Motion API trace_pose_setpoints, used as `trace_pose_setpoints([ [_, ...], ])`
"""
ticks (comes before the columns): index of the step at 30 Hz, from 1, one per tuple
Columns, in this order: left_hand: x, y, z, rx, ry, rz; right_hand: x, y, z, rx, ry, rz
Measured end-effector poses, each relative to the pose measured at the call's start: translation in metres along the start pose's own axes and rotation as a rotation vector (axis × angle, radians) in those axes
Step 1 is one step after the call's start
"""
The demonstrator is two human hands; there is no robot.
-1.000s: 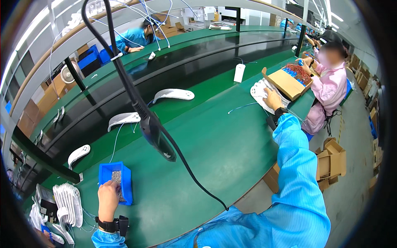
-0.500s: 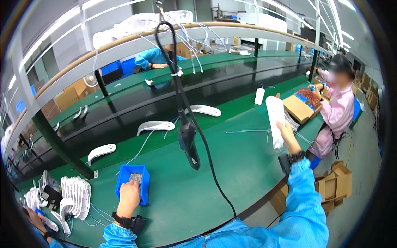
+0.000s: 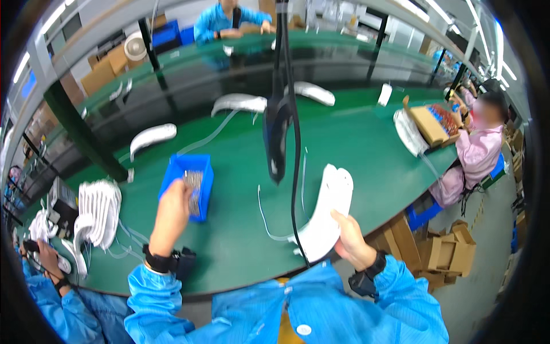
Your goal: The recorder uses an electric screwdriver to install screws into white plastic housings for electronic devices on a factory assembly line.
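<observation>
My right hand (image 3: 352, 238) grips a white curved plastic shell (image 3: 325, 215) near the table's front edge. It looks doubled, perhaps two nested pieces, and a thin pale cable trails from it. The thumb lies on its face. My left hand (image 3: 172, 213) is at the near left side of a blue bin (image 3: 207, 178), its fingertips drawn together over the small metal pieces (image 3: 193, 192) inside, which look like screws. What those fingers hold is too small to make out. Between my hands a black powered screwdriver (image 3: 277, 137) hangs on its cord.
White shells (image 3: 239, 103) lie along the table's far side, with a row of stacked shells (image 3: 98, 212) at left. More shells (image 3: 409, 132) lie beside a cardboard box (image 3: 427, 123) at right. Co-workers sit at left, right and across; a dark post (image 3: 86, 132) rises at left.
My right hand has brought the white shell from the far right to the front middle. My left hand has lifted slightly from the metal pieces. The view has tilted down.
</observation>
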State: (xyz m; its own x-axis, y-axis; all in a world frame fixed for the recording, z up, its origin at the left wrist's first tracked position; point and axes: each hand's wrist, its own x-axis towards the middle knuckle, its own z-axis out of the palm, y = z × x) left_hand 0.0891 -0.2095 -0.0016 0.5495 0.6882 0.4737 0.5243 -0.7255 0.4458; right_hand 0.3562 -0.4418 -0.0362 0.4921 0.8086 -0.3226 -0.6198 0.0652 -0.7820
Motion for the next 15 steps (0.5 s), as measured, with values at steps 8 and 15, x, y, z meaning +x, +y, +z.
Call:
trace_pose_setpoints([
  [8,-0.052,0.066,-0.016,-0.351,-0.062,-0.141,-0.007,0.012,0.018,-0.425,-0.143,0.169],
  [15,-0.092,0.09,0.013,-0.459,-0.051,-0.185,0.001,-0.019,-0.003,-0.424,-0.134,-0.171],
])
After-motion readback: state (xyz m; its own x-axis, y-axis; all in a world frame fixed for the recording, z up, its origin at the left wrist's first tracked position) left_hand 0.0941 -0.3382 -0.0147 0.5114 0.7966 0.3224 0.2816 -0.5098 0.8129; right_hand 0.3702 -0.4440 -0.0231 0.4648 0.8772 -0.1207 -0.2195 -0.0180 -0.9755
